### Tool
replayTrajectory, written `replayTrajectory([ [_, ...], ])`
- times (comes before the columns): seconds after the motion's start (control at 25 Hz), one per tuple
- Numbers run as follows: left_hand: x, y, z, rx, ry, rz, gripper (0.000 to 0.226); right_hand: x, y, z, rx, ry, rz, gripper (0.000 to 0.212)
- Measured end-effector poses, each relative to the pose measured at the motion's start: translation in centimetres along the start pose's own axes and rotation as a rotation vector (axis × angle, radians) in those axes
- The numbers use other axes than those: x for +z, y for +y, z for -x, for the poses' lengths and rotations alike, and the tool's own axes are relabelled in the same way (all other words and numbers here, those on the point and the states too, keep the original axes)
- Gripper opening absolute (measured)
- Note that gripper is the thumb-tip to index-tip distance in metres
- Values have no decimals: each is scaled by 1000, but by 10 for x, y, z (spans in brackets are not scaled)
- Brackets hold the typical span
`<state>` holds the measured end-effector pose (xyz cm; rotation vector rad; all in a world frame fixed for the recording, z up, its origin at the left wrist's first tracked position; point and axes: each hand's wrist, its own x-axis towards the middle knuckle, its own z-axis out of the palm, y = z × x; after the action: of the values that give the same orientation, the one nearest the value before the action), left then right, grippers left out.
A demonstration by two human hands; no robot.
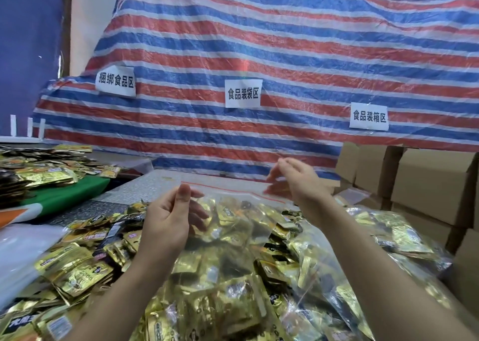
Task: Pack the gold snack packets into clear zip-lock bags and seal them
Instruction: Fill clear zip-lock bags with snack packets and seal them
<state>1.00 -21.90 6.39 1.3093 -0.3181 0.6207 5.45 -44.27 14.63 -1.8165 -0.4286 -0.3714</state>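
Single head-worn wide-angle view, looking forward and slightly down from close above the packing table (155, 185). Both forearms enter from the bottom edge; a striped tarpaulin (259, 42) fills the upper field, its straight lines bowed.

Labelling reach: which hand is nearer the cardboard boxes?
Right. The right hand pinches the bag top just left of the boxes; the left hand holds the bag's far end.

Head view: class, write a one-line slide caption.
Left hand and right hand hold a clear bag of gold packets up by its red zip strip.
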Motion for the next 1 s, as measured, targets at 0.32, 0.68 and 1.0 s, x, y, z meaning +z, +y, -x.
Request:
replayTrajectory([
  [0.32,-7,-18,1,-80,41,-5,37,38,103,-29,-69,-325,804,27],
  [0.68,-7,-18,1,-55,72,-52,31,65,119,-57,-121,-568,990,62],
  [1.0,-6,-18,2,-74,86,-64,34,61,117,-60,-273,-602,1124,68],
])
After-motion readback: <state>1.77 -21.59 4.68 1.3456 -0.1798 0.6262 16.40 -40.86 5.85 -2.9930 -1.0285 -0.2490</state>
